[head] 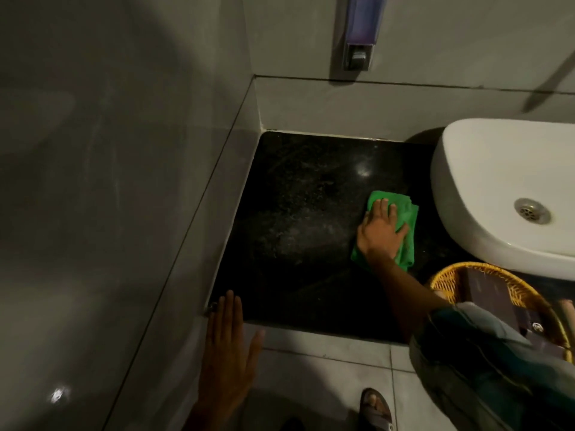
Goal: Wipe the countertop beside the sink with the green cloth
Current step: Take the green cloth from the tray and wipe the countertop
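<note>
A folded green cloth [404, 219] lies on the black stone countertop [298, 219], close to the left side of the white sink [485, 181]. My right hand [381, 230] presses flat on the cloth, fingers spread over it and pointing away from me. My left hand [228, 346] hangs flat with its fingers apart at the counter's near left corner, its fingertips at the counter edge, holding nothing.
A woven yellow basket [525, 293] with dark boxes in it stands on the counter in front of the sink. A soap dispenser [359, 35] is mounted on the back wall. Grey tiled walls close in the left and back. A sandalled foot [375, 407] stands on the floor tiles.
</note>
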Demonstrator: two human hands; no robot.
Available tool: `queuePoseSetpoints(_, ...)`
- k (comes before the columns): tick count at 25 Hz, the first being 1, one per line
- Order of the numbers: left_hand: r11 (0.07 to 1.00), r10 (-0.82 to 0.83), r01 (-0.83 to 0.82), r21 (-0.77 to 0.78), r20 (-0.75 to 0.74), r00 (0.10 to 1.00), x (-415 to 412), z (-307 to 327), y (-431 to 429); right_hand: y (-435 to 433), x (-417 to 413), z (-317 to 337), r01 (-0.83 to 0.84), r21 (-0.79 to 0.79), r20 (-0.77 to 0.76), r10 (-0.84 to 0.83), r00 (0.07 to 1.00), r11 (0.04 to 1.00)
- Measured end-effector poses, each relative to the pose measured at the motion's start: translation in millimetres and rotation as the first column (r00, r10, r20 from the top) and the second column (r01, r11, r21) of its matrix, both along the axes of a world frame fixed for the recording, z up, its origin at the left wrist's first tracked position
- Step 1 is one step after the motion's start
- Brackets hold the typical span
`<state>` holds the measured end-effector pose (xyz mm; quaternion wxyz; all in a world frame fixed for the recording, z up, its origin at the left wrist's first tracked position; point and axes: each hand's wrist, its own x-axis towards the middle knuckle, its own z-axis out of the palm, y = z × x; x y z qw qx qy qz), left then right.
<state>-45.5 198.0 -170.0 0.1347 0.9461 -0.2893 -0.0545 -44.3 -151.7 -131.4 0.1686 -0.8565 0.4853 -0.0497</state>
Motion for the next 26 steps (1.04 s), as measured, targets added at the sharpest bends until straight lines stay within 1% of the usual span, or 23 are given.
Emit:
queuePoseSetpoints(3, 1.000, 0.022, -0.022, -0.018, 0.032, 0.999, 0, -7, 2, 34, 46, -3, -0.211, -0.030, -0.024, 0.210, 0.977, 0.977)
queuePoseSetpoints(5, 1.000, 0.004, -0.004, -0.007, 0.038, 0.999, 0, -6, 2, 82, 66, -7, -0.372, -0.022, -0.012, 0.372, 0.928, 0.928)
queuePoseSetpoints(6, 1.000, -0.004, 0.004, -0.002, 0.030, 1.000, 1, -4, 4, 113, 71, -11, -0.476, -0.015, 0.001, 0.476, 0.880, 0.880)
queuePoseSetpoints(8, 1.000, 0.012, -0.012, 0.017, 0.036, 0.999, -1, 1, 10, 167, 63, -16, -0.671, 0.000, 0.038, 0.671, 0.741, 0.741)
queuePoseSetpoints(10, 0.998, 0.046, -0.047, 0.041, 0.029, 0.999, -5, 6, 18, 196, 33, -14, -0.774, 0.003, 0.098, 0.770, 0.630, 0.633)
queuePoseSetpoints(11, 0.998, 0.050, -0.051, 0.046, 0.020, 0.999, -8, 9, 21, 203, 10, -14, -0.798, -0.023, 0.094, 0.796, 0.598, 0.602)
queuePoseSetpoints(12, 0.998, 0.037, -0.038, 0.052, 0.010, 0.999, -11, 11, 24, 205, -17, -15, -0.796, -0.047, 0.082, 0.797, 0.599, 0.603)
queuePoseSetpoints(13, 0.998, 0.017, -0.017, 0.058, 0.006, 1.000, -14, 13, 25, 202, -44, -12, -0.773, -0.070, 0.071, 0.776, 0.627, 0.631)
queuePoseSetpoints(15, 0.998, -0.011, 0.010, 0.056, 0.021, 1.000, -13, 14, 27, 178, -89, -12, -0.686, -0.125, 0.040, 0.694, 0.719, 0.717)
queuePoseSetpoints(16, 0.999, -0.015, 0.014, 0.050, 0.027, 1.000, -12, 13, 28, 159, -106, -14, -0.613, -0.144, 0.026, 0.623, 0.782, 0.777)
queuePoseSetpoints(17, 0.999, -0.022, 0.021, 0.046, 0.026, 0.999, -12, 13, 30, 139, -117, -12, -0.508, -0.140, 0.008, 0.514, 0.858, 0.850)
queuePoseSetpoints(18, 0.999, -0.026, 0.025, 0.040, 0.026, 0.999, -11, 12, 31, 123, -122, -10, -0.376, -0.115, 0.026, 0.381, 0.924, 0.919)
queuePoseSetpoints(19, 0.999, -0.025, 0.024, 0.035, 0.027, 0.999, -12, 12, 31, 113, -119, -7, -0.261, -0.061, 0.046, 0.264, 0.963, 0.963)
queuePoseSetpoints(20, 0.999, -0.027, 0.026, 0.032, 0.030, 0.999, -11, 12, 30, 113, -110, -6, -0.196, -0.008, 0.060, 0.196, 0.979, 0.981)
queuePoseSetpoints(21, 0.999, -0.026, 0.025, 0.027, 0.034, 0.999, -11, 13, 29, 121, -97, -5, -0.199, 0.010, 0.057, 0.198, 0.979, 0.980)
queuePoseSetpoints(23, 1.000, -0.015, 0.014, 0.022, 0.039, 0.999, -13, 15, 28, 156, -59, -6, -0.345, 0.036, 0.059, 0.343, 0.938, 0.938)
queuePoseSetpoints(24, 1.000, -0.010, 0.009, 0.021, 0.033, 0.999, -14, 16, 26, 177, -38, -5, -0.442, 0.063, 0.066, 0.439, 0.896, 0.895)
queuePoseSetpoints(26, 0.999, 0.031, -0.031, 0.009, 0.017, 0.999, -14, 17, 24, 215, -6, -4, -0.656, 0.074, 0.110, 0.648, 0.754, 0.751)
